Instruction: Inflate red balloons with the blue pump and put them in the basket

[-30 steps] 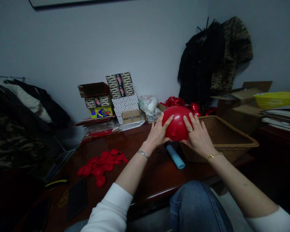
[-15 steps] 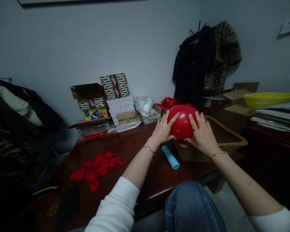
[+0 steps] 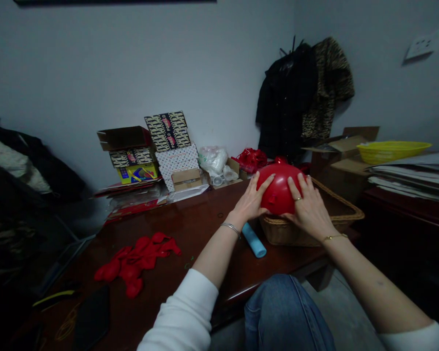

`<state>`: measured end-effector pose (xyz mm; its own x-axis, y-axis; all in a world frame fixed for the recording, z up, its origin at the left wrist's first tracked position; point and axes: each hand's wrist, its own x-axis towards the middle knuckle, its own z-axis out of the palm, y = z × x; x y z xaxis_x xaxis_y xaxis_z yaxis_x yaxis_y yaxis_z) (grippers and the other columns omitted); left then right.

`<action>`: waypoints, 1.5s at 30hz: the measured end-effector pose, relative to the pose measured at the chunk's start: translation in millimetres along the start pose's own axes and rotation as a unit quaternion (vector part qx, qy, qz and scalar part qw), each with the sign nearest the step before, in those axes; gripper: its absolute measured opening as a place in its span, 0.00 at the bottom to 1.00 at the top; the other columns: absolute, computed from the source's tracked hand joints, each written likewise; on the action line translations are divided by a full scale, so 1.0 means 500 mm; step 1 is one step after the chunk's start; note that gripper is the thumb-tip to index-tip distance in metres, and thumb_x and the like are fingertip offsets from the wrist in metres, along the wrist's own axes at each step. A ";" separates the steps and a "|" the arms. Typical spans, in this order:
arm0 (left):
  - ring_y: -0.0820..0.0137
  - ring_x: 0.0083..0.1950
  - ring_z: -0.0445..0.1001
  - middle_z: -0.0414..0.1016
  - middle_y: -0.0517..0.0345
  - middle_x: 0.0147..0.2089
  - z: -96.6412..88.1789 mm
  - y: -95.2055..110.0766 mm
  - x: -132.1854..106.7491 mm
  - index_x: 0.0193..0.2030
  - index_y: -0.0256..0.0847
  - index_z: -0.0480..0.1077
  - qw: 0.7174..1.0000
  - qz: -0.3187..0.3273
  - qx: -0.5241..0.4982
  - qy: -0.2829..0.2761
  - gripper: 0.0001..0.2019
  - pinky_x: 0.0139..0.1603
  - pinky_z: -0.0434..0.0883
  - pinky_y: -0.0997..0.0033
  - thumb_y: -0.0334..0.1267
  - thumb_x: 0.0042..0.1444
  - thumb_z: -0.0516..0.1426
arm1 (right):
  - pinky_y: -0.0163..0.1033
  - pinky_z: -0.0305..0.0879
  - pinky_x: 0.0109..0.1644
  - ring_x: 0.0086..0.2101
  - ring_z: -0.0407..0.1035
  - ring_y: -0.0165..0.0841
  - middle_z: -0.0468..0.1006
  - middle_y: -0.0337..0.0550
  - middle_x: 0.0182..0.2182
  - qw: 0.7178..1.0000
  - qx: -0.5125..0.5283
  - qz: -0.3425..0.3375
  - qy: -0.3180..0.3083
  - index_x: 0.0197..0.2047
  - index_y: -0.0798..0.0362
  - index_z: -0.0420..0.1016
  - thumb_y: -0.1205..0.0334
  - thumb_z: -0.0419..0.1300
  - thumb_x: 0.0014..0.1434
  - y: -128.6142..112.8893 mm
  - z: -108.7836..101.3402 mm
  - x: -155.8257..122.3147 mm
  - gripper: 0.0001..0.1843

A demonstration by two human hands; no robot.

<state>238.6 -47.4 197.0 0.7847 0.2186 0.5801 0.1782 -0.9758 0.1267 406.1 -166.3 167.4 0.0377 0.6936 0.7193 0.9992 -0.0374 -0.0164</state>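
A round, inflated red balloon (image 3: 278, 187) is held between my two hands over the near left part of a wicker basket (image 3: 290, 233). My left hand (image 3: 251, 199) presses its left side, and my right hand (image 3: 310, 207) grips the right side, thumbs low and fingers spread along it. A small knob, apparently the knot, faces me. Below my left wrist a light blue cylinder (image 3: 254, 241) lies on the dark wooden table. Several limp red balloons (image 3: 139, 258) lie in a heap to the left.
Boxes (image 3: 177, 161) and papers stand along the wall, beside a plastic bag (image 3: 214, 160). A yellow basket (image 3: 393, 151) rests on stacked papers at the right. A black flat object (image 3: 92, 317) lies at the near left. Coats (image 3: 287, 97) hang on the wall.
Both hands still hold the red balloon, which sits slightly lower over the basket. The whole scene has shifted a little leftward as the camera turned right.
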 end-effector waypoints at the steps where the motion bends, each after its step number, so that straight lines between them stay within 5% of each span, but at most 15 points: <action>1: 0.48 0.69 0.30 0.19 0.46 0.70 0.003 0.000 -0.001 0.68 0.51 0.29 1.000 -0.003 -0.002 -0.001 0.55 0.63 0.48 0.40 0.35 0.43 0.64 | 0.64 0.47 0.59 0.63 0.26 0.53 0.30 0.56 0.67 1.000 0.000 0.001 -0.001 0.67 0.52 0.26 0.53 0.64 0.48 0.001 0.001 -0.002 0.58; 18: 0.50 0.69 0.33 0.22 0.46 0.71 0.049 0.006 -0.001 0.68 0.54 0.32 0.996 -0.043 -0.072 -0.010 0.54 0.64 0.50 0.45 0.32 0.42 0.65 | 0.65 0.50 0.56 0.64 0.29 0.53 0.29 0.56 0.66 0.999 -0.022 0.035 -0.009 0.67 0.53 0.24 0.46 0.59 0.52 0.024 0.021 -0.024 0.55; 45: 0.51 0.69 0.35 0.32 0.45 0.71 0.040 -0.036 -0.086 0.68 0.51 0.35 0.989 -0.138 0.059 -0.010 0.42 0.61 0.53 0.43 0.55 0.52 0.54 | 0.63 0.47 0.59 0.64 0.31 0.52 0.31 0.57 0.66 0.999 -0.034 0.026 -0.003 0.67 0.57 0.27 0.42 0.52 0.55 0.014 0.052 -0.030 0.50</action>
<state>213.6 -38.9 153.7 0.7078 0.4774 0.5207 0.4538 -0.8721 0.1828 412.7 -158.3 138.5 0.0889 0.6934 0.7150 0.9926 -0.1215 -0.0056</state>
